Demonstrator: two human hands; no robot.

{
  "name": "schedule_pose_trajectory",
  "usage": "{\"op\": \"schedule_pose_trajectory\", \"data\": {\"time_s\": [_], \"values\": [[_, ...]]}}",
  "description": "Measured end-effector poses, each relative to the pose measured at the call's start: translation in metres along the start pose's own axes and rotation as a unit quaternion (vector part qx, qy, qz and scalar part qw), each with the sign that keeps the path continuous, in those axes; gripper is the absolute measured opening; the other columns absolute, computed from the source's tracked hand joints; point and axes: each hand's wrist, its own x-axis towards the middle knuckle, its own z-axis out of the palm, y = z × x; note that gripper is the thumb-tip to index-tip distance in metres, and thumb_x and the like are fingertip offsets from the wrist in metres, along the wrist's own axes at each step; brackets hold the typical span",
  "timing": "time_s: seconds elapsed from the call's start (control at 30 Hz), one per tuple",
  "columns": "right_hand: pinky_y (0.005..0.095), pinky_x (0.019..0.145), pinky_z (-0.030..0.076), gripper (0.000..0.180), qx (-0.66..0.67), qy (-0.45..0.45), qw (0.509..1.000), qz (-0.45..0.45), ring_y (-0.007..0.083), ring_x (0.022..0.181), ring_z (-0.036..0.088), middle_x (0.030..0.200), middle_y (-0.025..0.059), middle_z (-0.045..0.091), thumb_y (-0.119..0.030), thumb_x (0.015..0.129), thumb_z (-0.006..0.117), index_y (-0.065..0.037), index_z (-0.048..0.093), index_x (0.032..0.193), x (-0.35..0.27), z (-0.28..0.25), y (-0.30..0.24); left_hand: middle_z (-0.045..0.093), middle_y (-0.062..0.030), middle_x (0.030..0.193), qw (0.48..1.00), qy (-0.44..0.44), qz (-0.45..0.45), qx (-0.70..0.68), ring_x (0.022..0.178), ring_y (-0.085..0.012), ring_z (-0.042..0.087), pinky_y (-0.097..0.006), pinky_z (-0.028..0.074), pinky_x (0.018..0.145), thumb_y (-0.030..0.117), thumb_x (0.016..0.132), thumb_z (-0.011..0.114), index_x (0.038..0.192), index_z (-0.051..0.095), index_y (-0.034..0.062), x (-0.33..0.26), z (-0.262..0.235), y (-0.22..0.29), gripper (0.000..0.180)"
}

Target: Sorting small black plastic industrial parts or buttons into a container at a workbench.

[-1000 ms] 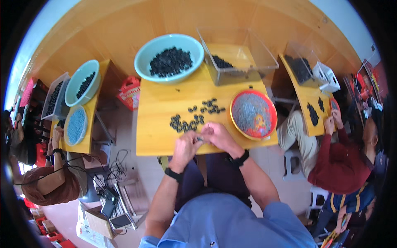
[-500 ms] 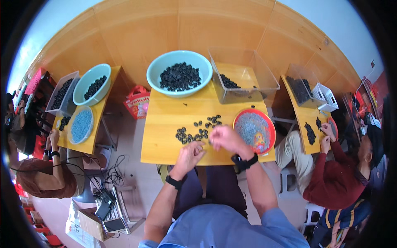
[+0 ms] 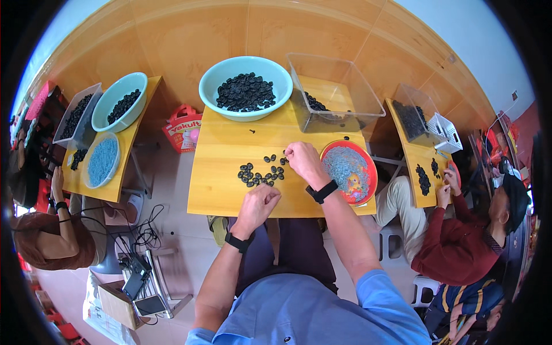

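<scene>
While poised with the right hand at the right end of a loose group of black oval pieces, and with the left hand curled over the near edge of the counter, seems to be at the pick-up step: taking one piece from the group. Located the group in the counter's near half, just beyond the left hand. Cannot tell of the right grip whether apart, together or clamped on a piece, with fingers bent and tips hidden. Cannot tell for the left grip either. Judged next to call for a pinch on one piece only, without nudging neighbours, then a lift toward the left hand.

Logged at the far left corner: teal basin with a broad heap of black pieces. At the far right corner: clear bin with a smaller lot of black pieces, mostly toward the left wall. At the right edge, toward the near corner: red bowl spread with small grey-blue bits. Found a stray black piece just past that bowl's far rim. On the left side counter, noted a white bowl of blue bits.
</scene>
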Motion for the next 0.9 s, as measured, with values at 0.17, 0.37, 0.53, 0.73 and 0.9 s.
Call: {"op": "schedule_pose_trajectory", "data": {"time_s": [0.17,0.37,0.53,0.73,0.9], "values": [[0.0476,0.079,0.053,0.012,-0.066,-0.001,0.998,-0.021,0.0370,0.090,0.068,0.096,0.0173,0.071,-0.006,0.080,0.063,-0.007,0.072,0.088,-0.001,0.009,0.004,0.063,-0.0118,0.077,0.999,-0.016,-0.033,-0.013,0.066,-0.0244,0.061,-0.035,0.051,0.064,0.007,0.085,0.070,0.091,0.069,0.0010,0.002,-0.004,0.007,0.009],[0.0484,0.078,0.052,0.013,-0.038,-0.003,0.999,-0.021,0.0376,0.090,0.067,0.093,0.0173,0.071,-0.003,0.080,0.060,-0.006,0.070,0.087,-0.007,0.012,0.009,0.063,-0.0106,0.077,0.999,-0.007,-0.031,-0.028,0.065,-0.0226,0.062,-0.033,0.051,0.062,0.007,0.085,0.071,0.092,0.069,0.0012,0.002,-0.003,0.007,0.009],[0.0389,0.065,0.054,0.011,0.127,0.059,0.990,-0.009,0.0296,0.071,0.070,0.077,0.0144,0.071,-0.002,0.080,0.066,-0.001,0.071,0.091,-0.037,0.006,-0.005,0.067,-0.0084,0.077,0.997,0.000,-0.070,-0.037,0.064,-0.0144,0.060,-0.028,0.050,0.062,0.008,0.086,0.072,0.095,0.071,0.0006,0.003,0.000,0.002,0.012],[0.0238,0.061,0.052,0.010,0.448,0.004,0.890,0.089,0.0091,0.066,0.065,0.080,0.0052,0.071,-0.006,0.090,0.068,0.002,0.070,0.095,-0.083,0.028,-0.016,0.070,-0.0036,0.079,0.977,0.031,-0.152,-0.145,0.069,-0.0061,0.061,-0.023,0.051,0.067,0.009,0.091,0.072,0.100,0.071,-0.0036,0.007,0.008,0.000,0.016],[0.0242,0.062,0.054,0.013,0.530,0.003,0.839,0.125,0.0122,0.071,0.070,0.085,0.0088,0.072,-0.004,0.092,0.062,0.004,0.068,0.100,-0.095,0.038,-0.021,0.069,-0.0013,0.079,0.967,0.044,-0.178,-0.174,0.070,-0.0059,0.060,-0.021,0.050,0.066,0.006,0.092,0.070,0.102,0.071,-0.0041,0.005,0.004,-0.008,0.014]]}}
